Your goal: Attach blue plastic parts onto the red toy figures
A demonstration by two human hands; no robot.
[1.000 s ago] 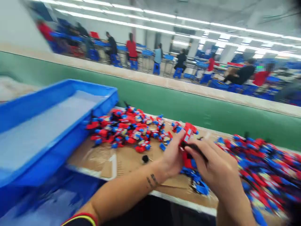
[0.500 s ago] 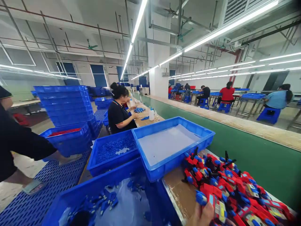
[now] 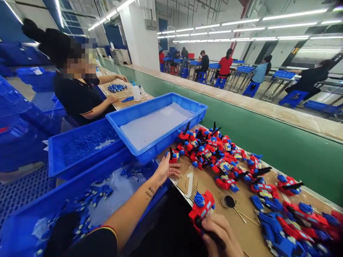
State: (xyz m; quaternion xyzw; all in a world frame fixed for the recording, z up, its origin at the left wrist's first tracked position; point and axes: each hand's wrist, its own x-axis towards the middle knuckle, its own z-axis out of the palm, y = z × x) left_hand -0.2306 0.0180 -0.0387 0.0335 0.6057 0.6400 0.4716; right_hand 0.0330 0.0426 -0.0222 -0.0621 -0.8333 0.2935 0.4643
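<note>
My right hand (image 3: 221, 230) is closed around a red-and-blue toy robot figure (image 3: 205, 205) with a black part along its lower side, held over the near edge of the workbench. To the left, my left hand (image 3: 167, 169) reaches out with fingers spread, beside another small red-and-blue toy figure (image 3: 175, 156). That figure lies by the thumb; whether they touch is hard to make out. A pile of similar red-and-blue toy figures (image 3: 223, 162) covers the bench past both hands. Blue toy parts (image 3: 278, 228) lie at the lower right.
A small pot of dark liquid (image 3: 229, 201) stands beside cotton swabs (image 3: 239, 216) on the cardboard (image 3: 249, 233). A paper-lined blue tray (image 3: 158, 142) overhangs tubs of blue parts (image 3: 88, 171). A green conveyor belt (image 3: 268, 142) runs behind; a co-worker (image 3: 80, 92) sits at left.
The view has swung right and down. My left forearm and outstretched hand now show beside the blue tray. Earlier, only one hand holding a toy figure showed at the bottom edge.
</note>
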